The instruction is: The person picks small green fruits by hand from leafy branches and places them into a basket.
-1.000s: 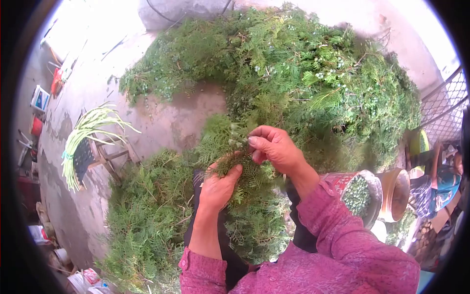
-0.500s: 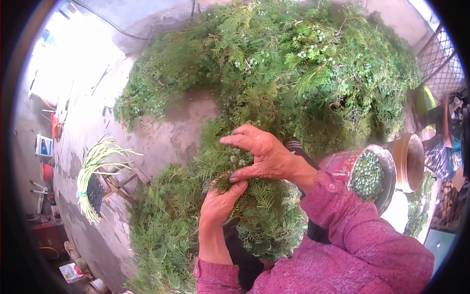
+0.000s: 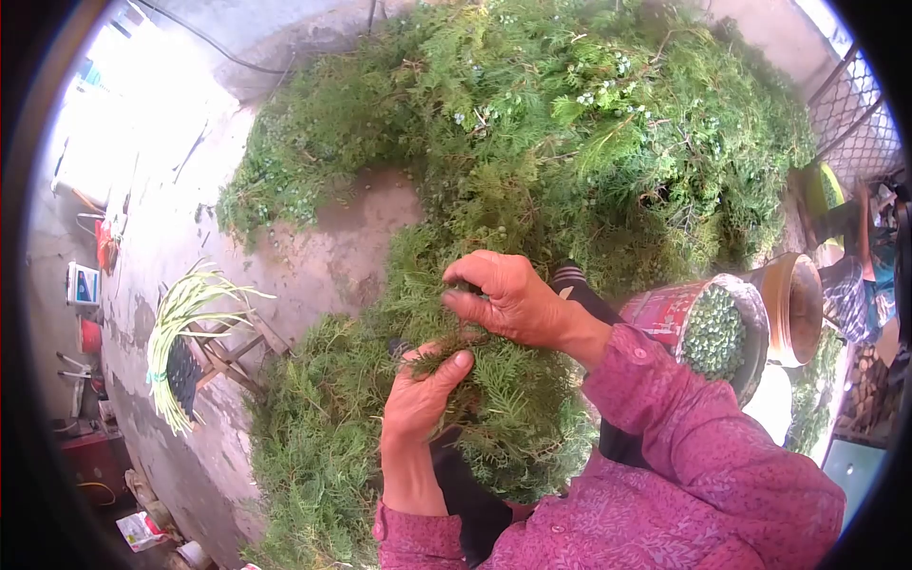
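Observation:
My left hand [image 3: 418, 394] is closed on a leafy green conifer sprig [image 3: 439, 356], thumb pressed on top of it. Just above and to the right, my right hand [image 3: 513, 296] has its fingers curled in toward the thumb. Whatever lies inside those fingers is hidden. Flat, scaly conifer branches [image 3: 513, 399] spread beneath both hands and over the lap. A red bucket [image 3: 655, 309] stands to the right of my right hand, holding many small pale-green cones [image 3: 714, 332].
A large heap of conifer branches [image 3: 608, 123] with pale cones fills the back. Beside the bucket is a brown pail [image 3: 803, 309]. Long green beans [image 3: 180, 323] drape over a small stool [image 3: 228, 361] on the concrete floor [image 3: 323, 252]. Wire mesh [image 3: 860, 119] stands at far right.
My right hand has drawn slightly away from my left thumb, and its extended fingers have curled in. The pale cones seen under it before are out of sight. My left hand keeps the sprig.

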`<action>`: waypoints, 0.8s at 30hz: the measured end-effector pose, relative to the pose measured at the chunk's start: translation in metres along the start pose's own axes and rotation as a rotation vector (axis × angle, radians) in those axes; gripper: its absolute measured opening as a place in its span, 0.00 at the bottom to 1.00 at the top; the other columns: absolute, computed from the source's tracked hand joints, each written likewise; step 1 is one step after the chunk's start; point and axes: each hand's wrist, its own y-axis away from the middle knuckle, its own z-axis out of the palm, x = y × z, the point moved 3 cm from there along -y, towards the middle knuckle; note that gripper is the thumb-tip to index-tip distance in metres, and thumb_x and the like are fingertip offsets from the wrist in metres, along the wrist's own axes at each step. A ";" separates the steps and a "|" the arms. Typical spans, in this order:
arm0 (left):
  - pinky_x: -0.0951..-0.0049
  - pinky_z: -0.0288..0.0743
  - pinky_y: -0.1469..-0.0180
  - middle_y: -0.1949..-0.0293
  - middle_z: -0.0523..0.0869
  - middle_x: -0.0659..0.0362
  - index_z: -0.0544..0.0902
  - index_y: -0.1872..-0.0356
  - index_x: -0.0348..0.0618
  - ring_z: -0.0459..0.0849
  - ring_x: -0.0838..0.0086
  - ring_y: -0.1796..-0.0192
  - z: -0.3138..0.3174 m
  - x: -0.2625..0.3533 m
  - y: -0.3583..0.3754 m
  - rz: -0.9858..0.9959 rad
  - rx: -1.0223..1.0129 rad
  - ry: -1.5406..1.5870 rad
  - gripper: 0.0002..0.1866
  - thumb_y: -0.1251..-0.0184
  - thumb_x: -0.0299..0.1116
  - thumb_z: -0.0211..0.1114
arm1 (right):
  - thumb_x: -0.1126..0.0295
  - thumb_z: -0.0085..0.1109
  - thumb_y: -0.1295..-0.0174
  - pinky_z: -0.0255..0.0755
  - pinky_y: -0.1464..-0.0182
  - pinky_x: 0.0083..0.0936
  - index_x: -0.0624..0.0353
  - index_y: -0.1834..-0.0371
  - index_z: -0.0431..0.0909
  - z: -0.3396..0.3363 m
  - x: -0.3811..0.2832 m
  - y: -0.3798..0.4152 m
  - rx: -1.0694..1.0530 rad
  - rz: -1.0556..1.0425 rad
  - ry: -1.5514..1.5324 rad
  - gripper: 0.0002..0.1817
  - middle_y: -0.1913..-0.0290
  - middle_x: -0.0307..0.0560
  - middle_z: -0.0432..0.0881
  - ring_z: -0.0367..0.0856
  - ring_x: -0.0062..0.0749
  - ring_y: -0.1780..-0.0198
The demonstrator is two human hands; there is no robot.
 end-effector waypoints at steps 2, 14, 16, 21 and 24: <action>0.78 0.71 0.56 0.60 0.81 0.62 0.79 0.56 0.38 0.75 0.80 0.59 0.000 0.002 0.007 0.067 -0.084 -0.153 0.12 0.42 0.27 0.63 | 0.68 0.57 0.44 0.68 0.67 0.31 0.62 0.67 0.71 -0.009 0.010 -0.006 0.170 -0.040 0.300 0.09 0.74 0.50 0.72 0.73 0.43 0.70; 0.64 0.79 0.72 0.71 0.82 0.50 0.76 0.64 0.36 0.82 0.64 0.72 -0.044 0.017 0.017 0.382 0.300 0.313 0.13 0.37 0.37 0.57 | 0.68 0.53 0.39 0.61 0.84 0.08 0.59 0.67 0.72 -0.041 0.045 -0.009 0.337 0.812 -1.461 0.05 0.70 0.45 0.76 0.73 0.19 0.75; 0.67 0.76 0.76 0.76 0.81 0.49 0.76 0.65 0.36 0.81 0.64 0.74 -0.058 0.017 0.017 0.355 0.385 0.246 0.17 0.35 0.43 0.52 | 0.71 0.54 0.40 0.62 0.84 0.08 0.59 0.66 0.73 -0.045 0.044 -0.011 0.305 0.721 -1.341 0.03 0.70 0.45 0.77 0.75 0.19 0.75; 0.72 0.72 0.82 0.76 0.81 0.49 0.76 0.67 0.38 0.78 0.67 0.81 -0.066 0.018 0.016 0.361 0.311 0.327 0.15 0.34 0.42 0.52 | 0.75 0.55 0.43 0.64 0.84 0.08 0.60 0.65 0.74 -0.037 0.047 -0.008 0.226 0.794 -1.139 0.04 0.72 0.43 0.79 0.76 0.18 0.77; 0.79 0.66 0.89 0.78 0.81 0.46 0.76 0.65 0.35 0.77 0.70 0.85 -0.063 0.018 0.013 0.411 0.323 0.264 0.20 0.37 0.47 0.55 | 0.72 0.56 0.42 0.65 0.83 0.09 0.59 0.66 0.75 -0.020 0.048 -0.005 0.089 0.850 -1.049 0.04 0.73 0.41 0.79 0.77 0.17 0.77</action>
